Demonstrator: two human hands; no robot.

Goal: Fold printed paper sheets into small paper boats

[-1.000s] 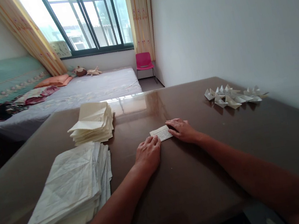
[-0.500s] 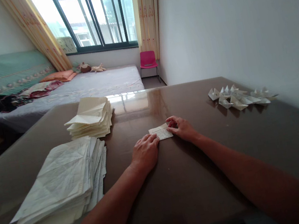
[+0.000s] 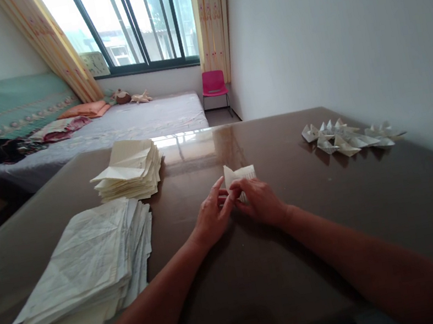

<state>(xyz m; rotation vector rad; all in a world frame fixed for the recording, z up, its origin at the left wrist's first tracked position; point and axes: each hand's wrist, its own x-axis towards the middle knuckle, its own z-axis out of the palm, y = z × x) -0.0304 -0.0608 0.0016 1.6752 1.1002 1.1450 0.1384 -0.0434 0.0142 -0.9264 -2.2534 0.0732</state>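
A small folded sheet of printed paper (image 3: pixel 247 171) is between my two hands over the middle of the brown table, one flap standing up at its left. My right hand (image 3: pixel 260 198) is closed on the paper's near part, its fingers covering much of it. From the left, my left hand (image 3: pixel 213 208) meets the paper's left edge with thumb and fingers, the index finger pointing up along the flap. The fingertips of both hands come together there, and the exact grip of the left is partly hidden.
A stack of yellowish paper (image 3: pixel 128 172) lies at the left, with a larger, looser pile of creased sheets (image 3: pixel 86 257) nearer me. Several folded paper boats (image 3: pixel 343 142) stand at the right of the glossy table (image 3: pixel 304 280). Beyond are a bed (image 3: pixel 166 112) and a pink chair (image 3: pixel 213 84).
The paper lay flat under both hands before; now it is partly unfolded, with a flap raised. My right hand has moved left and my left hand has turned, fingers meeting at the paper.
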